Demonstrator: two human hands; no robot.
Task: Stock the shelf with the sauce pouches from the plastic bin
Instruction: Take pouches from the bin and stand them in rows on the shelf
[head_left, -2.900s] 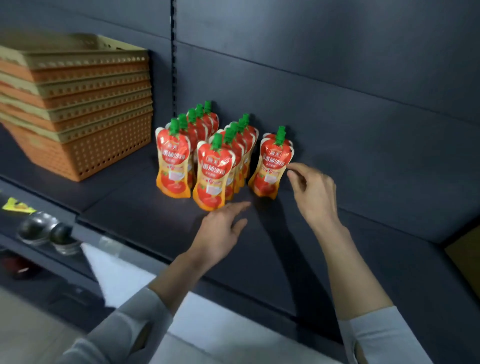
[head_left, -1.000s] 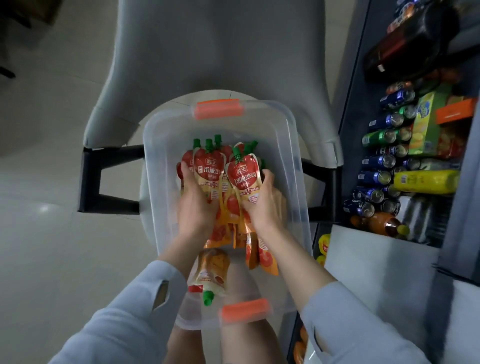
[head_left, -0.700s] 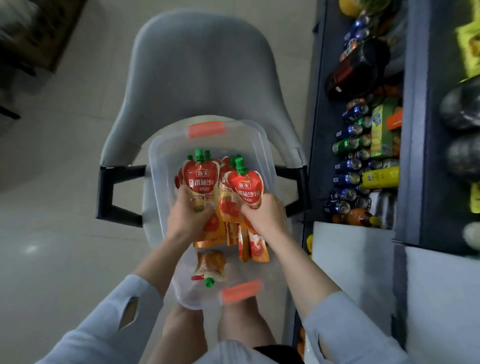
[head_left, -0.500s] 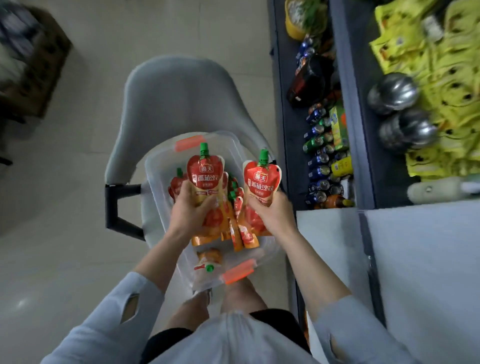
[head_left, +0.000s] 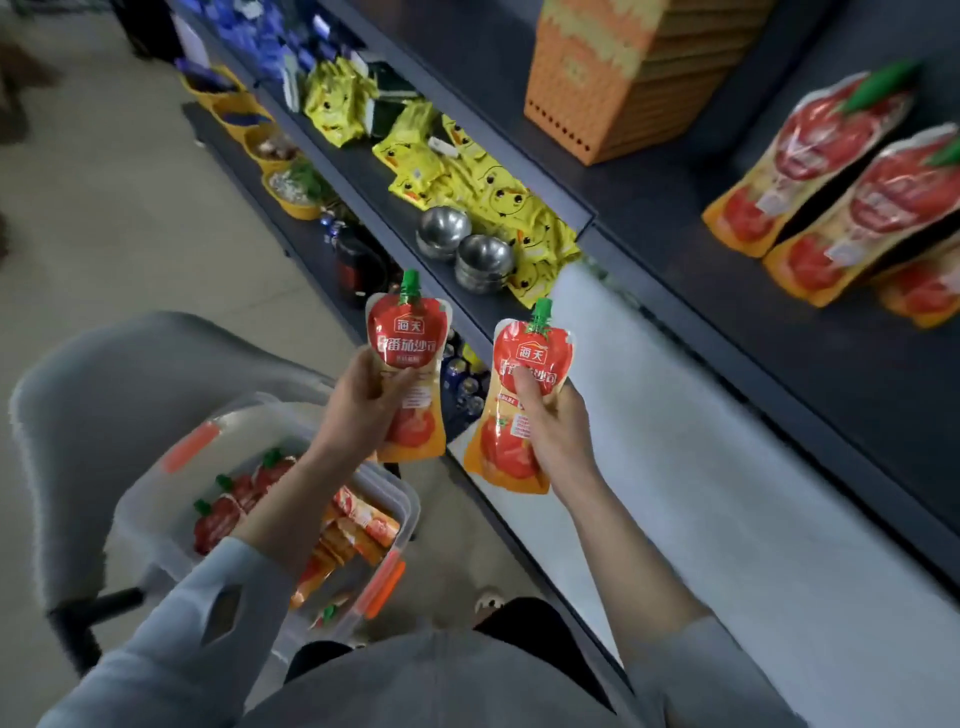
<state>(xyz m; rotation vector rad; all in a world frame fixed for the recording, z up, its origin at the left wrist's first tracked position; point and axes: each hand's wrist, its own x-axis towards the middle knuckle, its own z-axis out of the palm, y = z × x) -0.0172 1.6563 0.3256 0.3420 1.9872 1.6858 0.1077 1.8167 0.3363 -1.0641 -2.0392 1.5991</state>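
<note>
- Dark metal makes the shelf (head_left: 665, 166), the largest thing here. A group of standing pouches (head_left: 810, 171) is already on it at the right, near a stack of orange baskets (head_left: 618, 78).
- The grey chair (head_left: 104, 374) carries the plastic bin (head_left: 156, 488), low at the left and well apart from the shelf.
- Inside the bin several loose pouches (head_left: 228, 509) lie flat. I judge the task is somewhere in the middle: a part is stocked, and a good part is left.
- The left hand (head_left: 358, 410) has its fingers wrapped round a red pouch (head_left: 408, 338), cap up.
- The right hand (head_left: 556, 436) grasps a second pouch (head_left: 530, 358) the same way, thumb on the front. Both pouches are in the air between bin and shelf.
- Compared with half a second ago, both pouches have left the space just over the bin and are now higher and nearer to the shelf.
</note>
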